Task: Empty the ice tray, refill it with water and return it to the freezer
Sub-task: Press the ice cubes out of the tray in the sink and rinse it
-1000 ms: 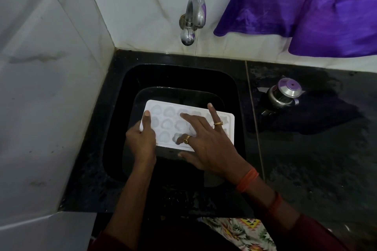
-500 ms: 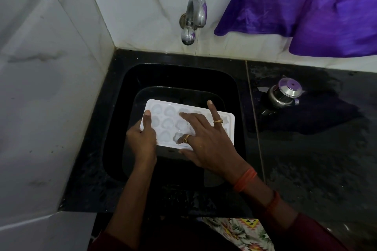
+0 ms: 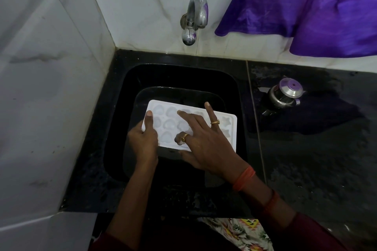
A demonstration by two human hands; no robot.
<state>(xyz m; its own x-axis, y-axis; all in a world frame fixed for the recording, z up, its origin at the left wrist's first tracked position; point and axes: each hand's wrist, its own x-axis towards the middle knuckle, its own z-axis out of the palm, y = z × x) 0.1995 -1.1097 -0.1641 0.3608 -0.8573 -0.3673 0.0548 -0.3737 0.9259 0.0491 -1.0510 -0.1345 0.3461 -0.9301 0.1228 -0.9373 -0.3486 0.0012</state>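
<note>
A white ice tray (image 3: 229, 128) with shaped cells is held level over the black sink (image 3: 179, 79). My left hand (image 3: 143, 141) grips its left end, thumb on the rim. My right hand (image 3: 204, 140), wearing two rings, lies spread over the tray's middle and right cells, fingertips pressing on the cells, thumb under the near edge. Whether the cells hold ice or water I cannot tell. A metal tap (image 3: 193, 18) juts from the wall above the sink, with no water running.
A black stone counter (image 3: 318, 159) runs to the right, wet in patches, with a small steel lidded pot (image 3: 285, 92) on it. Purple cloth (image 3: 316, 6) hangs over the back wall tiles. A white tiled wall (image 3: 47, 87) closes the left side.
Almost nothing differs. My right hand's fingers shifted slightly on the tray's cells; the tray and left hand stay where they were.
</note>
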